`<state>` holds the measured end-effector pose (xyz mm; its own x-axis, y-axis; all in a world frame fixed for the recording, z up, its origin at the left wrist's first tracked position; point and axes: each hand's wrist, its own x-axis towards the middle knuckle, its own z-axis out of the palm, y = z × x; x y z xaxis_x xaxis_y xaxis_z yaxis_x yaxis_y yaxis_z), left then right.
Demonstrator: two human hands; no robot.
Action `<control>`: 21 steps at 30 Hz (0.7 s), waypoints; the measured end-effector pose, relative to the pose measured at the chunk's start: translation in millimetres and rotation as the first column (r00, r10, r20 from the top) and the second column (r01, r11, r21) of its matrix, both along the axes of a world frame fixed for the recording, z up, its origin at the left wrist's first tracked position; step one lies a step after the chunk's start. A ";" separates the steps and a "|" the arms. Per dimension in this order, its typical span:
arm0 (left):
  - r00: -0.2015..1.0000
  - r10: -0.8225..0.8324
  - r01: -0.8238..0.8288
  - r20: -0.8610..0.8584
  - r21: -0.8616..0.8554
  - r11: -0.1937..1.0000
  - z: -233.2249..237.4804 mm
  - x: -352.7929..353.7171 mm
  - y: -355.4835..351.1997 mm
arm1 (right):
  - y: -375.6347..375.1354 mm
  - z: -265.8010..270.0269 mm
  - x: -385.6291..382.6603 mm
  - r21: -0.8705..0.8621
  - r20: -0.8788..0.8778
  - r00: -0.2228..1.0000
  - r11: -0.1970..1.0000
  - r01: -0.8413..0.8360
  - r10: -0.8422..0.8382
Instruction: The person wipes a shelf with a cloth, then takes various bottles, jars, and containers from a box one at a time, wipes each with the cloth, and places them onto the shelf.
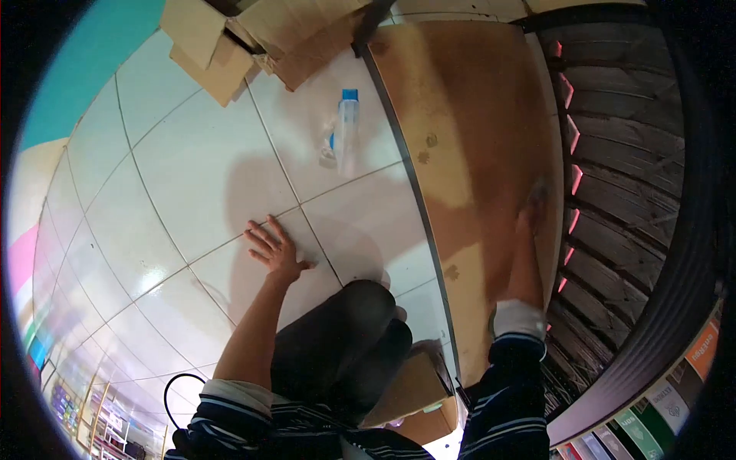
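Note:
My left hand rests on the white tiled floor, fingers spread, with nothing in it. On the right, my right hand lies on a long brown wooden board with a dark edge. A small greyish thing, possibly a cloth, shows at its fingertips, but shadow and blur hide what it is. Several dark smudges mark the board. Beyond my left hand, a clear plastic bottle with a blue cap is on the floor beside the board, and a small clear and blue piece is next to it.
Opened cardboard lies at the top, past the bottle. Dark slatted racking runs along the board's right side. A cardboard box sits close to my bent knee. Stocked shelves show at the lower left.

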<state>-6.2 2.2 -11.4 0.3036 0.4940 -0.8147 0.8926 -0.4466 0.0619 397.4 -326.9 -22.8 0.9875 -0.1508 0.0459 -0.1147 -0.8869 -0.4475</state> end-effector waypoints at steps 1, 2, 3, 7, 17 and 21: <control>1.000 -0.006 0.006 -0.001 -0.012 1.000 0.0 0.3 -0.1 | -42.1 -6.9 -1.9 0.026 0.002 1.000 1.000 0.002 -0.002; 1.000 -0.017 0.017 -0.003 0.007 1.000 2.1 0.4 0.0 | -84.9 -11.2 -19.5 0.048 0.002 1.000 0.999 0.008 -0.008; 1.000 -0.030 0.030 -0.005 0.026 0.999 3.1 0.8 0.2 | -125.4 -14.6 -46.1 0.071 0.002 1.000 0.997 0.015 -0.016; 1.000 -0.014 0.014 0.002 0.025 1.000 2.6 1.5 -0.6 | -199.1 7.4 -183.7 0.133 -0.008 0.999 0.990 0.042 -0.042; 1.000 -0.020 0.020 -0.017 0.004 1.000 3.4 1.4 -1.0 | -102.9 119.5 -152.1 0.695 -0.556 0.807 0.644 0.320 0.198; 1.000 -0.003 0.003 -0.008 0.010 1.000 2.4 2.8 -0.4 | -49.4 138.6 -144.4 0.220 -0.525 0.847 0.949 0.227 -0.081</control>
